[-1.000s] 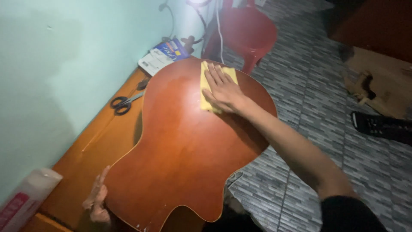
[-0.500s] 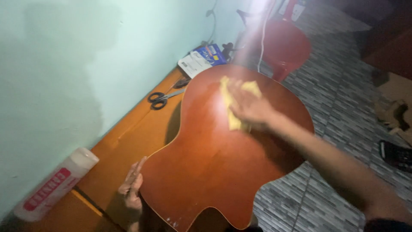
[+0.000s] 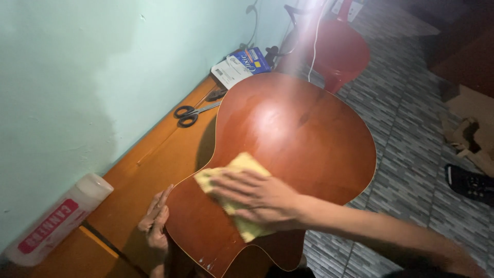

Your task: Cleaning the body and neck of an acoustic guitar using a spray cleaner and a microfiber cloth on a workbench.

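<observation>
Right hand [image 3: 257, 198], fingers spread, presses a yellow cloth [image 3: 234, 177] onto the guitar back [image 3: 303, 134] lying across an orange table [image 3: 154, 154].

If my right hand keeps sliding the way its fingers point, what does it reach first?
The right hand, flat on the yellow cloth, points toward the guitar's left edge. Past that, probably bare tabletop, then the wall.

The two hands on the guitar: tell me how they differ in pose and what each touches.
The right hand lies flat, fingers spread, pressing a yellow cloth onto the guitar back; the left hand is bare, with no cloth. The right hand sits on the broad wooden surface; the left hand rests at the guitar's edge by the orange table. Both touch the guitar.
</observation>
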